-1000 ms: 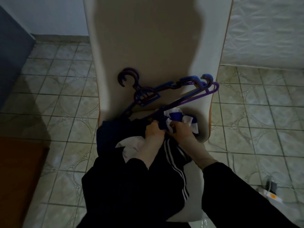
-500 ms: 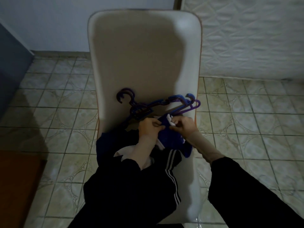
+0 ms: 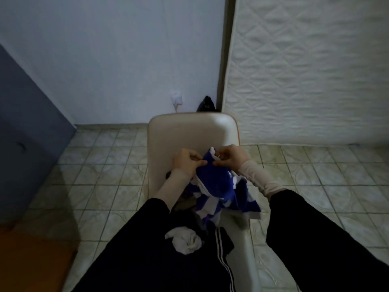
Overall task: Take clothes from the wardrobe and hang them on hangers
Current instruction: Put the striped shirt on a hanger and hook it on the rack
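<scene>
Blue-and-white garment (image 3: 216,182), one, pinched by two hands: left (image 3: 187,162), right (image 3: 230,158).

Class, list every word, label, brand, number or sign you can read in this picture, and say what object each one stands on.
None: no readable text shows anywhere.
Blue-and-white patterned garment, held up by both hands: patches only, no letters.
Black garment with white stripes on the cream plastic chair: stripes, no logo legible.
White wall socket: unmarked, as far as the blur shows.

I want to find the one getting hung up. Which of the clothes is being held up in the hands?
The blue-and-white garment, pinched at its top by both hands. The dark striped garment and the white cloth lie untouched on the chair.
</scene>
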The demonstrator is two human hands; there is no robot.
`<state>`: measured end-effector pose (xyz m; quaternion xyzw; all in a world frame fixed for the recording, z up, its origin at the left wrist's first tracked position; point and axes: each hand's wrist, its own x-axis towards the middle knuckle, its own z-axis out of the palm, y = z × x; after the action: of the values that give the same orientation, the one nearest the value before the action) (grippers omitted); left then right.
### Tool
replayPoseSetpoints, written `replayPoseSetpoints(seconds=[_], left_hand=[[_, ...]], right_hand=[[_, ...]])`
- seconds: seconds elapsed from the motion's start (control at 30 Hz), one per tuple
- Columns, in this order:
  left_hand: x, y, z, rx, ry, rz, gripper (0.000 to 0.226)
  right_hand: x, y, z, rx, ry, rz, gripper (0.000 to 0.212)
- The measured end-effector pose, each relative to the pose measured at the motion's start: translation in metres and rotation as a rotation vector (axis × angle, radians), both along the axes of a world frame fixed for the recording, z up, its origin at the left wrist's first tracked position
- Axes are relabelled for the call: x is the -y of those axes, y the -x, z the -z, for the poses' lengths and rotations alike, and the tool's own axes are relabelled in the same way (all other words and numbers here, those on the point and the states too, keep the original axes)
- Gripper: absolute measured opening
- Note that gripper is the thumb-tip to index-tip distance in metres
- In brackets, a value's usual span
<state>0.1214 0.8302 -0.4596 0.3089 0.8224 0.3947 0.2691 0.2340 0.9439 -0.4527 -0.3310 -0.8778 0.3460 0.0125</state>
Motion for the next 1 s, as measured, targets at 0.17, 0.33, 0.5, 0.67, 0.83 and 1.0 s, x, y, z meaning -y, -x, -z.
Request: replayPoseSetpoints(seconds=[0.17, 0.33, 0.5, 0.67, 0.83, 1.0], left_hand=[[-0.003, 0.013, -0.083, -0.024, -0.099, -0.024, 0.023], [-0.003, 0.027, -0.160, -0.183, -0.195, -0.047, 0.019], [0.002, 0.033, -0.231, -0.238, -0.299, -0.123, 0.010], [0.010, 0.036, -0.294, -0.302, -0.391, -0.168, 0.009], [0.020, 0.037, -0.337, -0.379, -0.442, -0.193, 0.010], [0.029, 0.039, -0.354, -0.376, -0.477, -0.272, 0.011]], right_hand=[[-0.005, 0.014, -0.083, -0.100, -0.081, -0.050, 0.027], [-0.006, 0.027, -0.157, -0.249, -0.103, -0.049, 0.012], [-0.004, 0.039, -0.221, -0.376, -0.142, -0.062, 0.024], [0.000, 0.045, -0.275, -0.483, -0.189, -0.061, 0.026], [0.010, 0.046, -0.318, -0.577, -0.244, -0.091, 0.029], [0.019, 0.048, -0.335, -0.657, -0.290, -0.068, 0.023]])
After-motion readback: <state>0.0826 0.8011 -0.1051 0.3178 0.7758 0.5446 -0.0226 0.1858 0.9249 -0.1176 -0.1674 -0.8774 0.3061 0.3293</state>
